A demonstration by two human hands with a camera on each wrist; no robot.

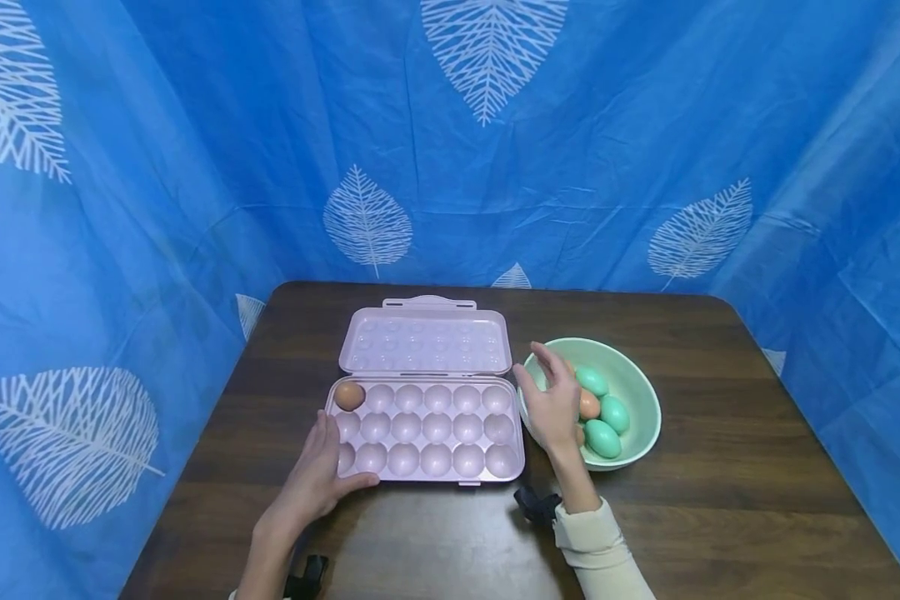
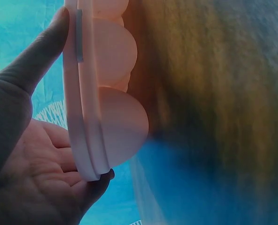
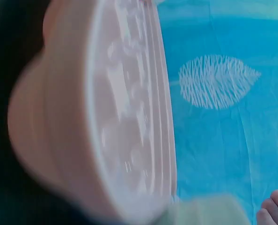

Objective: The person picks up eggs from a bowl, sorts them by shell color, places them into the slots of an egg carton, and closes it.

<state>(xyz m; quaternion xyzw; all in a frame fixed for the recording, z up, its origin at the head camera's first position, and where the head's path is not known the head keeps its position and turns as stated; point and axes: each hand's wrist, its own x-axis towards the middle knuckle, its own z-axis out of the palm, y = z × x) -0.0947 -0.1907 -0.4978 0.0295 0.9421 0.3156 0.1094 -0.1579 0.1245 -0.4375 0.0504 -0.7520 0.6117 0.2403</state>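
A pink plastic egg tray (image 1: 437, 427) lies with its lid (image 1: 424, 343) folded back behind it. One brown egg (image 1: 348, 396) sits in its back left cup. My left hand (image 1: 313, 475) grips the front left corner, thumb along the front edge and fingers at the left side; the left wrist view shows the rim between thumb and fingers (image 2: 64, 159). Over the left side of a pale green bowl (image 1: 647, 412) is my right hand (image 1: 557, 404), thumb and forefinger spread apart with nothing visible between them. Several green eggs (image 1: 603, 437) and orange-brown eggs (image 1: 588, 404) lie in the bowl, some hidden by that hand.
Everything stands on a dark wooden table (image 1: 735, 467). A blue curtain (image 1: 450, 183) with white leaf prints hangs around its back and sides. Black straps with wrist cameras sit near both wrists. The bowl stands right beside the tray's right end.
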